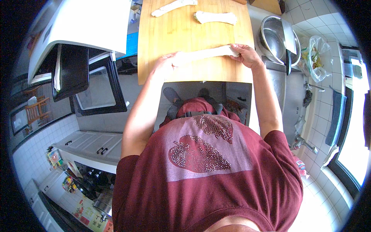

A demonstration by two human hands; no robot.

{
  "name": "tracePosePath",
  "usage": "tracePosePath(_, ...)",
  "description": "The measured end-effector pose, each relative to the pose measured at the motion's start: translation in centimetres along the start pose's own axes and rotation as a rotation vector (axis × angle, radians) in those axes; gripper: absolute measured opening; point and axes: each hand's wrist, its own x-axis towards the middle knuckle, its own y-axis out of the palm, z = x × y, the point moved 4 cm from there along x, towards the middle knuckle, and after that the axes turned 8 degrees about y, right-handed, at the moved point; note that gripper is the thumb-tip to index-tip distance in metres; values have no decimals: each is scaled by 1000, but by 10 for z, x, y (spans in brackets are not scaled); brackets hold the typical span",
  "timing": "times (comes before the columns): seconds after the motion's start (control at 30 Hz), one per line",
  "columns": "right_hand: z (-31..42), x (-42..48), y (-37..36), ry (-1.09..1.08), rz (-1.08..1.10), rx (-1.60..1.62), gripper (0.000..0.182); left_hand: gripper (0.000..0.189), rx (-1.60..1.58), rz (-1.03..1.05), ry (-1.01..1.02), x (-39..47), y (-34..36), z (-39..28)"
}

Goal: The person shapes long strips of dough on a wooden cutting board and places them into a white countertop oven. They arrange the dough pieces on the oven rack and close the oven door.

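Observation:
A long white dough strip [207,54] is stretched between my two hands above the front part of a wooden board [171,33]. My left hand [168,64] grips its left end. At the other end, the fingers and thumb of my right hand [245,55] pinch the dough. Two shorter dough pieces lie farther back on the board: one [215,18] right of the middle, with a greenish bit at its left end, and another [174,7] at the back left, cut off by the frame.
At left, a black baking tray [74,68] holding a long dough strip [58,69] sticks out of a white oven [95,23] whose glass door [97,88] hangs open. A cleaver [288,43] rests across metal basins [272,36] at right, beside a plastic bag of scraps [318,59].

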Motion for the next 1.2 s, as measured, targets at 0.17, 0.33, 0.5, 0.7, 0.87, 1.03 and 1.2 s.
tracePosePath(0.17,5,-5,-2,-23,46,13,24,33,-4,8,37,0,-11,1)
tracePosePath(0.33,7,-12,1,-72,122,-141,26,40,124,122,62,-15,12,-14)
tracePosePath(0.5,14,-18,-11,-20,197,-61,28,43,8,242,30,-17,1,-13)
tracePosePath(0.7,10,-13,-9,9,159,-141,24,40,-121,189,-56,-22,12,-16)
tracePosePath(0.87,7,-3,-8,6,58,-174,26,38,-36,108,-39,-8,5,-4)
tracePosePath(1.03,9,-1,-12,-9,115,-143,24,36,-84,126,-26,-10,9,-10)
tracePosePath(1.2,19,-12,-9,-37,120,-126,24,37,6,165,47,-14,13,-17)
